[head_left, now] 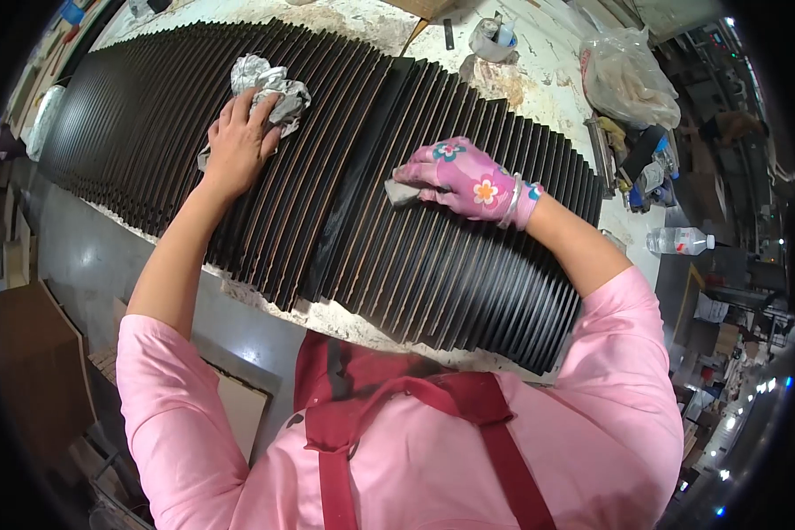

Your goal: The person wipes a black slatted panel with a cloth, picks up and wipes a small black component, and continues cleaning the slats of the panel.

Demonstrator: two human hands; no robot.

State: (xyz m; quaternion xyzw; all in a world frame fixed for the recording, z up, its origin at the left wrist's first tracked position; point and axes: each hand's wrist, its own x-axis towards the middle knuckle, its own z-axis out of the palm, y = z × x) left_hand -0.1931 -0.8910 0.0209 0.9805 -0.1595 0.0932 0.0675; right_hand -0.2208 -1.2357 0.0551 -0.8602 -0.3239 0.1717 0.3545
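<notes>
A long row of black slats (344, 203) stands on edge across a white, stained workbench (521, 84). My bare left hand (237, 146) presses down on the slats and clutches a crumpled grey rag (269, 84). My right hand (464, 181), in a pink flowered glove, pinches a small grey pad (401, 193) against the top edges of the slats near the middle of the row.
A clear plastic bag (623, 75) lies at the bench's far right, beside a clutter of small tools (636, 163). A small white container (493, 40) stands behind the slats. A plastic bottle (678, 240) lies off the right end. Brown boards (35, 362) stand low on the left.
</notes>
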